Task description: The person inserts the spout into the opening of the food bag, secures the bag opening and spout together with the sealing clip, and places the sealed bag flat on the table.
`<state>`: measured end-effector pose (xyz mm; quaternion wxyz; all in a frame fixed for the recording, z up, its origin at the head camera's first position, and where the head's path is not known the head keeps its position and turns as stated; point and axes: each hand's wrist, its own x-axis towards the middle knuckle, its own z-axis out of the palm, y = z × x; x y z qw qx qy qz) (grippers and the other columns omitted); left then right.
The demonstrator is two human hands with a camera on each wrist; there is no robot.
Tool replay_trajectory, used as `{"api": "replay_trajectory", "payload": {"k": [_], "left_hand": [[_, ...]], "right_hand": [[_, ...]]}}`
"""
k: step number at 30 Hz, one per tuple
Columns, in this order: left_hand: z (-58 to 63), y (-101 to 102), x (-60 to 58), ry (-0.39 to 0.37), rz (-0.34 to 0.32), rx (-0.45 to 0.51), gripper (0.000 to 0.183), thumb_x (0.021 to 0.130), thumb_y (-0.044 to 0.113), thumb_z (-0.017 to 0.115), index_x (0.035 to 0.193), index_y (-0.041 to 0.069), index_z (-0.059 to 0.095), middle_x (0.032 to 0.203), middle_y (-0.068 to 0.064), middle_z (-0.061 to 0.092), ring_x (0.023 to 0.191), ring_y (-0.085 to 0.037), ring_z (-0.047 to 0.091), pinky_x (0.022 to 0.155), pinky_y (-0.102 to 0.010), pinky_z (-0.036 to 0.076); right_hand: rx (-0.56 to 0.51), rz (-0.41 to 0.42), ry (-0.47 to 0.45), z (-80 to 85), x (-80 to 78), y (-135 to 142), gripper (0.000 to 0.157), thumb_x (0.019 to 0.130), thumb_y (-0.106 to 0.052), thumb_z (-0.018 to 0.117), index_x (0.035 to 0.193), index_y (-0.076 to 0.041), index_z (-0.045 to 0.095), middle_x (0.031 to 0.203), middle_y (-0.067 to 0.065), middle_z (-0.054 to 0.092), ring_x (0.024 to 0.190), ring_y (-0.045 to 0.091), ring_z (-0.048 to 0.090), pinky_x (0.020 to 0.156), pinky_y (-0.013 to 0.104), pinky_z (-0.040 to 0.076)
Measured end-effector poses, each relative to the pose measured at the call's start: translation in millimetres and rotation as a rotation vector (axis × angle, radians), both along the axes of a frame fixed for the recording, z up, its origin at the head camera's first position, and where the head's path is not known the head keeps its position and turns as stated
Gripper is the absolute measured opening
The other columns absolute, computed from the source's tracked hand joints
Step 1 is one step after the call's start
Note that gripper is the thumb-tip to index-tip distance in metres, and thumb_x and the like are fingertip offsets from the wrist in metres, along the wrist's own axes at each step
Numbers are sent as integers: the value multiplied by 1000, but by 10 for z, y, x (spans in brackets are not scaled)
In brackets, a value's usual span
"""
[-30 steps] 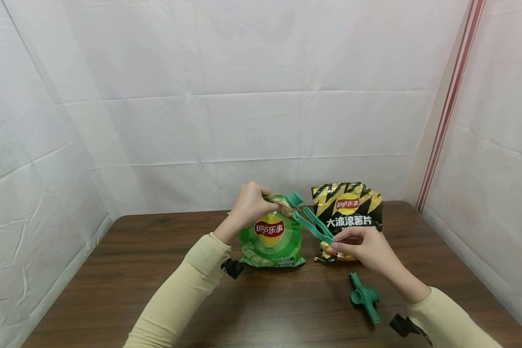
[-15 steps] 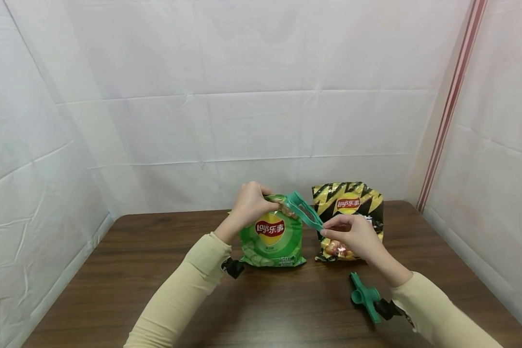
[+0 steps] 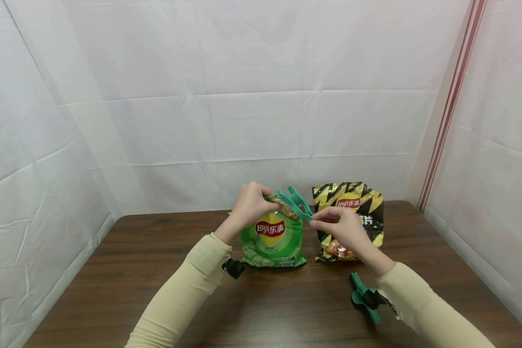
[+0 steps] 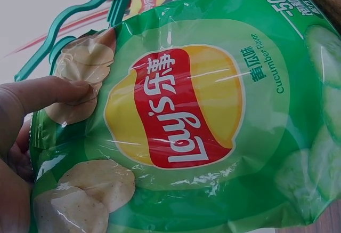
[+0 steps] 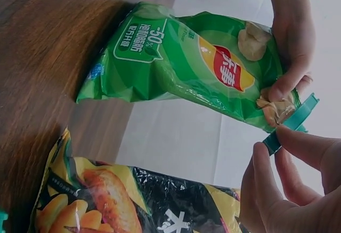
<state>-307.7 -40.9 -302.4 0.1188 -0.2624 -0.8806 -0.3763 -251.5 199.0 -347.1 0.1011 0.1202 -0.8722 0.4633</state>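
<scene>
Table (image 3: 165, 290): dark wood
Green bag (image 3: 271, 241): standing on table, left of black bag (image 3: 369, 217)
Left hand (image 3: 252, 205): fingers closed on green bag's top
Right hand (image 3: 343, 227): pinching clip's (image 3: 305, 214) end
Clip: arms apart, at green bag's top right corner

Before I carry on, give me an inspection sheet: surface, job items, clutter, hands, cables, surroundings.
Surface: dark wood-grain table.
Job items: green chip bag, standing; open green clip at its top corner, can't tell whether it encloses the edge.
Clutter: black-and-yellow chip bag, standing to the right; second clip lying on the table, partly hidden.
Hands: left hand pinches the green chip bag's top; right hand holds the open green clip's end.
Cables: nothing seen.
Surroundings: white sheeting behind and on both sides.
</scene>
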Motion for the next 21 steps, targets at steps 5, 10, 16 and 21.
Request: {"api": "replay_trajectory", "payload": {"k": [5,10,16,21], "left_hand": [[-3,2,7,18,0,0,39,74,7,68,48,18,40,47,7,28,44,-9,23,46,-22,25],[-9,1,1,28,17,-14,48,74,9,69,50,19,29,53,6,17,46,-10,18,47,-22,23],[-9,2,3,14,25,-18,38,74,15,73,48,17,46,45,7,28,42,-9,24,45,-22,27],[-4,3,12,1,33,-15,25,74,17,75,53,12,61,43,6,41,41,-8,29,44,-22,30]], "right_hand": [[-18,-2,8,7,-29,-41,27,83,-38,73,98,-16,74,99,3,71,87,15,66,74,32,52],[-44,9,6,14,-59,-89,25,83,-36,73,98,-16,73,101,3,71,90,16,66,77,33,53],[-57,10,-8,44,-77,-134,25,84,-35,72,100,-16,73,103,4,70,92,18,66,78,34,53],[-66,4,-12,68,-81,-161,24,84,-32,73,100,-15,73,107,4,69,93,19,66,78,34,53]]}}
